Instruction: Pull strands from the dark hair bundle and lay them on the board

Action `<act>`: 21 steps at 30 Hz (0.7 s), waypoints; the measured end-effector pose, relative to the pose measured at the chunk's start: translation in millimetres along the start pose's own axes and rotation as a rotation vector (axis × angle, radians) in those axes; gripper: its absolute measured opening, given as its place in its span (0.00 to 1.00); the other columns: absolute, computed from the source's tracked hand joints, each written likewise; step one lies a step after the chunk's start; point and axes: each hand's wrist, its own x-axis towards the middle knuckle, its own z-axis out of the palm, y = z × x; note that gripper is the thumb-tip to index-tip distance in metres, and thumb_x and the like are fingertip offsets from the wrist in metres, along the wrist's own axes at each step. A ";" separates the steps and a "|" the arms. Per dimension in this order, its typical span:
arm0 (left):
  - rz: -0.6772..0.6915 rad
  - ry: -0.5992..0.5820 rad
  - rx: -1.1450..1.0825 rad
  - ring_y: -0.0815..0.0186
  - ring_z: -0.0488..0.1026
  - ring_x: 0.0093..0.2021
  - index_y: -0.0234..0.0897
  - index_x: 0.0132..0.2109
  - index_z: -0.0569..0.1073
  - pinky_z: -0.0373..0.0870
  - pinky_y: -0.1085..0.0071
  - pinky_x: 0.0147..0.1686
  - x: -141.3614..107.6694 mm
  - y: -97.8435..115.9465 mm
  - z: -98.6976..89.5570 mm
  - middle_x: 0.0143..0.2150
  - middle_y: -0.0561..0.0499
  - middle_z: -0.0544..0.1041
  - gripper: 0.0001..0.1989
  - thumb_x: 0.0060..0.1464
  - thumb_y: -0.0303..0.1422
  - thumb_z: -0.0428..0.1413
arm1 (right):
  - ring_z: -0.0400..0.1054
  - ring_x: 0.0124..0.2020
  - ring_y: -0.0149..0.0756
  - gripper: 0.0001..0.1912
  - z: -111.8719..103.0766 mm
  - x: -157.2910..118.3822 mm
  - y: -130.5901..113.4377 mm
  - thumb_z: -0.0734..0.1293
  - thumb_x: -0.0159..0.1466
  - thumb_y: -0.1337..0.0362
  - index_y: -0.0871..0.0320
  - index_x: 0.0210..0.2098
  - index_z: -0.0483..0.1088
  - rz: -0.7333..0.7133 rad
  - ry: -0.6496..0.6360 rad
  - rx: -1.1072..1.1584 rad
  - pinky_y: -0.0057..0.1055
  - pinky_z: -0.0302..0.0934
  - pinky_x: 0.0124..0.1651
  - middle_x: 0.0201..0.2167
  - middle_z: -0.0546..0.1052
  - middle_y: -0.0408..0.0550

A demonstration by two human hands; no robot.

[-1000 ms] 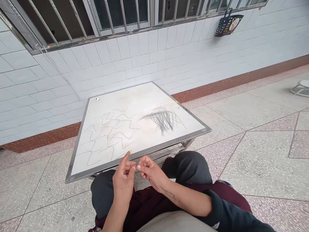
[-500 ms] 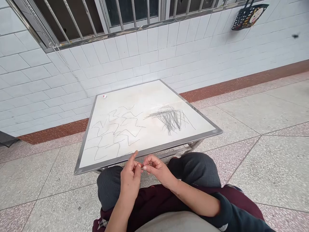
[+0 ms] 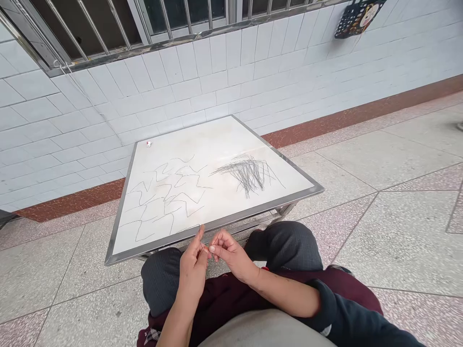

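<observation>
Just past the table's front edge, above my lap, my left hand [image 3: 193,271] pinches a thin dark wire [image 3: 199,233] between thumb and fingers, with the index finger stretched along it. My right hand [image 3: 231,256] is closed in a pinch on the same wire, its fingertips touching those of my left hand. Part of the wire between the fingers is hidden. On the left half of the white table [image 3: 188,144] lie several bent wires [image 3: 171,224], spread apart. A tangled pile of straighter wires [image 3: 249,173] rests on the right half.
A small red-and-white object [image 3: 149,144] sits at the table's far left corner. Behind the table stands a white tiled wall [image 3: 173,103] with a barred window [image 3: 159,19]. A dotted bag [image 3: 356,19] hangs at upper right. My knees [image 3: 289,246] are against the front side.
The view has shifted slightly, so the table and wall appear further left. Both hands stay pinched together on the wire, with only small finger movement.
</observation>
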 end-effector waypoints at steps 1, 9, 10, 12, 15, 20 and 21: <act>-0.003 -0.004 -0.001 0.70 0.59 0.24 0.38 0.64 0.56 0.60 0.74 0.27 0.4 -1.6 0.6 0.26 0.57 0.66 0.29 0.56 0.34 0.47 | 0.58 0.23 0.27 0.12 0.2 0.2 0.3 0.67 0.59 0.57 0.56 0.30 0.61 0.010 0.009 0.000 0.27 0.54 0.29 0.22 0.67 0.38; -0.002 0.051 0.048 0.70 0.61 0.23 0.36 0.63 0.58 0.61 0.73 0.27 2.9 -16.7 6.2 0.25 0.57 0.66 0.29 0.54 0.32 0.46 | 0.56 0.21 0.26 0.15 -5.4 3.0 7.7 0.68 0.57 0.55 0.56 0.29 0.60 0.136 0.018 -0.022 0.26 0.53 0.27 0.21 0.66 0.37; 0.005 0.061 0.049 0.70 0.61 0.23 0.36 0.63 0.58 0.61 0.73 0.27 2.9 -19.1 6.7 0.25 0.57 0.66 0.29 0.54 0.31 0.46 | 0.58 0.22 0.27 0.14 -8.0 3.8 6.5 0.68 0.57 0.55 0.56 0.31 0.61 0.137 0.022 -0.062 0.26 0.55 0.27 0.23 0.66 0.38; 0.025 0.084 0.064 0.70 0.62 0.23 0.38 0.63 0.59 0.62 0.73 0.27 2.1 -23.3 7.5 0.25 0.57 0.67 0.28 0.54 0.30 0.46 | 0.63 0.30 0.32 0.14 -13.4 6.0 -0.3 0.68 0.58 0.55 0.55 0.37 0.62 0.042 0.108 -0.227 0.30 0.59 0.32 0.30 0.69 0.42; 0.083 0.112 0.135 0.69 0.65 0.26 0.39 0.62 0.61 0.63 0.72 0.30 -1.0 -25.7 10.0 0.27 0.55 0.69 0.27 0.54 0.28 0.46 | 0.63 0.43 0.39 0.14 -16.4 11.1 -19.7 0.66 0.60 0.58 0.54 0.44 0.64 -0.252 0.234 -0.634 0.37 0.61 0.42 0.41 0.70 0.50; 0.195 0.137 0.321 0.63 0.68 0.30 0.38 0.55 0.68 0.64 0.68 0.32 -5.7 -20.7 18.0 0.27 0.52 0.69 0.20 0.56 0.29 0.46 | 0.62 0.41 0.43 0.12 -5.3 22.6 -42.6 0.66 0.62 0.62 0.53 0.45 0.69 -0.456 0.028 -1.094 0.41 0.59 0.44 0.37 0.75 0.49; 0.202 0.134 0.353 0.62 0.69 0.30 0.38 0.54 0.69 0.64 0.67 0.32 -6.2 -19.5 19.2 0.27 0.52 0.70 0.19 0.56 0.29 0.46 | 0.63 0.40 0.43 0.10 -3.4 24.6 -42.6 0.65 0.62 0.63 0.53 0.44 0.70 -0.454 0.015 -1.125 0.40 0.59 0.43 0.35 0.76 0.49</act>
